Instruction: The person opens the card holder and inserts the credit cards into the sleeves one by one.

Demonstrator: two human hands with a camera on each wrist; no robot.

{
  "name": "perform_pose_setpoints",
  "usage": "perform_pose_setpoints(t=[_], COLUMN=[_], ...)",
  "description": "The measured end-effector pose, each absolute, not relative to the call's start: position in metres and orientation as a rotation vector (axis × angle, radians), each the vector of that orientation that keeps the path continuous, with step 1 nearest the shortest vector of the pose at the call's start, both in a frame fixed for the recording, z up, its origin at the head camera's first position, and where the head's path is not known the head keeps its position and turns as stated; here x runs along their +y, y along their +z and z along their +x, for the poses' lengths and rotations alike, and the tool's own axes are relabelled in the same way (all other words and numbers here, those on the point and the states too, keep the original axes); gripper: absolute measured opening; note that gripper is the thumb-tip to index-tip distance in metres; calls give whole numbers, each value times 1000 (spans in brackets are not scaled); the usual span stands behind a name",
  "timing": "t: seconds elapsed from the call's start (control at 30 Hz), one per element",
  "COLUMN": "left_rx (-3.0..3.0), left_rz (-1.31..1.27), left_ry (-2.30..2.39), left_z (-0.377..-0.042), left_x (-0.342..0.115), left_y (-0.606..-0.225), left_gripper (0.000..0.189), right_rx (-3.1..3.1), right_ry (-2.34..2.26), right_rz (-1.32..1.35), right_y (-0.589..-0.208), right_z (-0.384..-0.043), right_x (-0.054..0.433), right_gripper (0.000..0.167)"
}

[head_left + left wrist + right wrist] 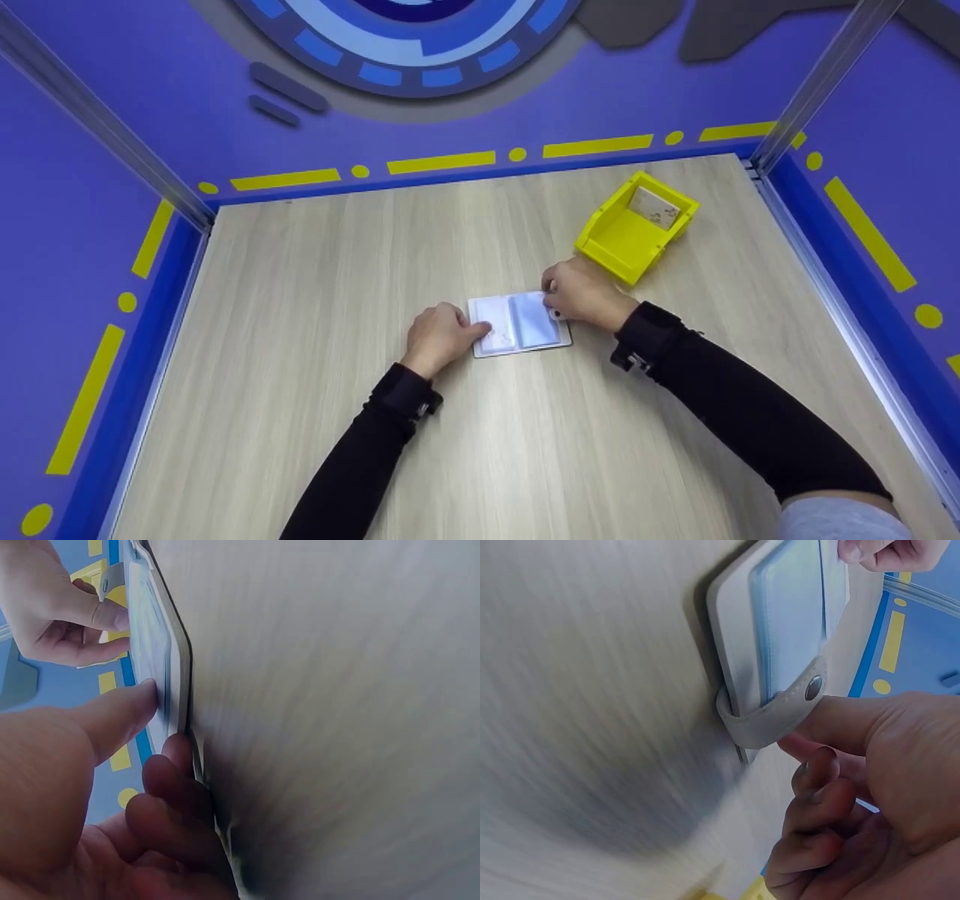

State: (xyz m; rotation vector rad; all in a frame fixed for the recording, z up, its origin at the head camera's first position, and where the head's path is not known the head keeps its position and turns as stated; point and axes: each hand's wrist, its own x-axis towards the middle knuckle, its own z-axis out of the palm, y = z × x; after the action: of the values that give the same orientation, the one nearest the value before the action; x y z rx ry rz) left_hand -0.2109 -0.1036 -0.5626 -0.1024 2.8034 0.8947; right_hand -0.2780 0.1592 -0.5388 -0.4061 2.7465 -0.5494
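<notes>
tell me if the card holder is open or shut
Open: the card holder is spread with both inner sides facing up, its snap strap unfastened.

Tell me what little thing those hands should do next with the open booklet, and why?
Maybe the right hand should gently ease the strap outward, because it curls over the right edge of the booklet, close to those fingers. The left hand grips the booklet's left side, which could help keep it steady.

Right hand point(877, 784) touching pale snap strap point(776, 720), clear-sleeved booklet point(791, 615), left hand point(901, 552) at far side, wood-grain table point(592, 667)
</notes>
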Motion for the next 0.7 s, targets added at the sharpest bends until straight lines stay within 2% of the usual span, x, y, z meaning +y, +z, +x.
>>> perform_pose_setpoints(t=[0.17,0.4,0.7], left_rx=[2803,2815,2809], left_rz=[-85,-61,-68], left_ry=[902,902,909], left_z=[-211,-211,-211], left_x=[-104,-104,-105], left_y=[-563,-562,-562], left_gripper=[50,50,47], right_rx=[2762,2715,2583], right_ry=[-548,-552,-716], right_rz=[-458,-497,-291], right_y=[-538,-536,-521], right_z=[-279,-281,-280], right_x=[160,162,155], right_gripper=[7,19,24])
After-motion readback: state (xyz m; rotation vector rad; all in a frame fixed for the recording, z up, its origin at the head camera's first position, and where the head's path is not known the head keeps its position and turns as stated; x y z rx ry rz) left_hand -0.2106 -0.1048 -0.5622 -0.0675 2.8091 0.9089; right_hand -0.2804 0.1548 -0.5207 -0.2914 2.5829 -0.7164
